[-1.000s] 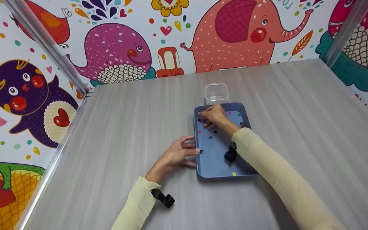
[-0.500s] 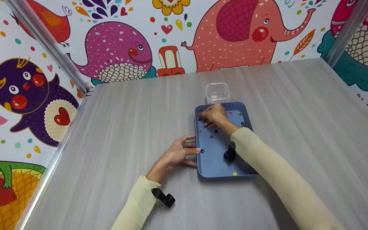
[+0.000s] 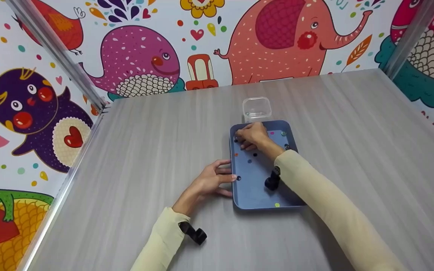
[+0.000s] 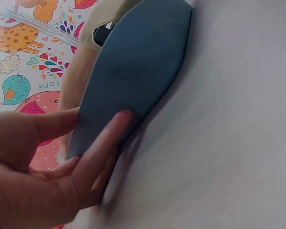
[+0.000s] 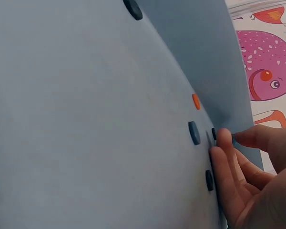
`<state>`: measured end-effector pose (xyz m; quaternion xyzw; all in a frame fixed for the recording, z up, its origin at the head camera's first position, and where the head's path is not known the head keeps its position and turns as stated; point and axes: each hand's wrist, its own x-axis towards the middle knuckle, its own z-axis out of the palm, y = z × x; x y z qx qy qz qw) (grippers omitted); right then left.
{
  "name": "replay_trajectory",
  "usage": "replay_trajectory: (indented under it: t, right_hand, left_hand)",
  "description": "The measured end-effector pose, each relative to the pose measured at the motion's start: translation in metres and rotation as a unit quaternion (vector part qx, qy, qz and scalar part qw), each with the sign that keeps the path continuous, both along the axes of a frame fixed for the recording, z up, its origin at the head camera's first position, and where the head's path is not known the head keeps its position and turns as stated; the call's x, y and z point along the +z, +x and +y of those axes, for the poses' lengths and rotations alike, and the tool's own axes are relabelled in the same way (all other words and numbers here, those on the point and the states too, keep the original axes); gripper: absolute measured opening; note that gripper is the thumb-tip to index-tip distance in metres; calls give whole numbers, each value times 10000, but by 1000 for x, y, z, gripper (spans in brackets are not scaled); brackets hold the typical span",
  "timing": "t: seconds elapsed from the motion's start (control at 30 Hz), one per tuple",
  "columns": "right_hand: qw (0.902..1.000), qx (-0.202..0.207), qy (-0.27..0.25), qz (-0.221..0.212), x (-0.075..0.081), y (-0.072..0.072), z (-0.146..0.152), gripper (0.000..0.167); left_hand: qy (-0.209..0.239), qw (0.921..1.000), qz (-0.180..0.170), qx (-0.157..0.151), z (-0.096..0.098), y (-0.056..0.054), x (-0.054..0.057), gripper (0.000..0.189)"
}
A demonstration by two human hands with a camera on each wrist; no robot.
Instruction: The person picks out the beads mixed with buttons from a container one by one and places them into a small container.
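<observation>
A blue tray (image 3: pixel 254 192) lies on the table with several small round buttons scattered in it. My left hand (image 3: pixel 209 180) holds the tray's left side, thumb at the rim and fingers against the outer wall (image 4: pixel 138 57). In the tray's far left corner, my right hand (image 3: pixel 254 136) pinches a small bluish button (image 5: pixel 234 139) between thumb and forefinger, mostly hidden by the fingertips. Close to those fingertips are a dark button (image 5: pixel 214 133), an orange button (image 5: pixel 196 101) and a blue-grey button (image 5: pixel 194 133). Another dark button (image 3: pixel 239 178) lies near my left thumb.
A clear plastic container (image 3: pixel 257 108) stands just behind the tray, with something small at its bottom. A yellow-green button (image 3: pixel 277 205) lies by the tray's near edge. Pink (image 3: pixel 272 133) and green buttons (image 3: pixel 283 133) lie far right. Printed panels border the table.
Both hands keep nearly the same place, the left on the tray's side and the right in its far left corner. The view has shifted very slightly.
</observation>
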<state>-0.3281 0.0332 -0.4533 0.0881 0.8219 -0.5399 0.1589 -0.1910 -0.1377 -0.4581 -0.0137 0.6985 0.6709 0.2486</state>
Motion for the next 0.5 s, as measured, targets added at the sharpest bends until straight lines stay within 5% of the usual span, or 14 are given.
replay_trajectory:
  t: [0.5]
  right_hand:
    - [9974, 352, -596, -183, 18, 6, 12, 27]
  left_hand:
    - [-1, 10000, -15, -72, 0, 0, 0, 68]
